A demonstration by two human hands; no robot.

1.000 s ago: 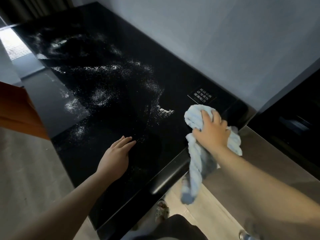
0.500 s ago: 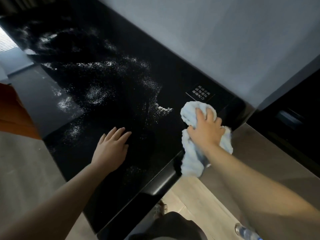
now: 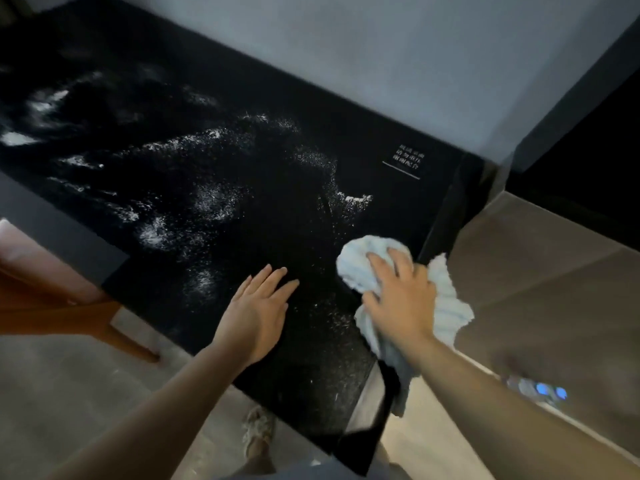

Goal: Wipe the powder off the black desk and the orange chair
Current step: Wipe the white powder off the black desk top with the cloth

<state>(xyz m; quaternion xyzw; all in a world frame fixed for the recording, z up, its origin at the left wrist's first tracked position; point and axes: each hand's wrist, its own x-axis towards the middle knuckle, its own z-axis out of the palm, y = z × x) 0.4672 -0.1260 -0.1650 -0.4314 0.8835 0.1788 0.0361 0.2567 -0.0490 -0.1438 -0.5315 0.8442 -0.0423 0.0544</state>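
The black desk [image 3: 284, 98] fills the middle of the view and carries streaks of white powder [image 3: 211, 202] across its left and centre. My right hand [image 3: 401, 299] presses a crumpled light blue cloth [image 3: 446, 306] onto the desk's near right corner; part of the cloth hangs over the edge. My left hand [image 3: 258, 306] lies flat on the desk with fingers spread, holding nothing, just left of the cloth. The orange chair [image 3: 48, 299] shows at the left edge, mostly cut off.
A grey wall [image 3: 381, 46] runs along the desk's far side. A small white label [image 3: 408, 162] is printed near the desk's right end. A brown lower surface [image 3: 540, 271] lies to the right. My foot [image 3: 256, 431] stands on the grey floor below.
My right hand has drawn the cloth toward me along the desk's right edge, down to the near corner. The view has shifted, and the left hand stays flat on the desk.
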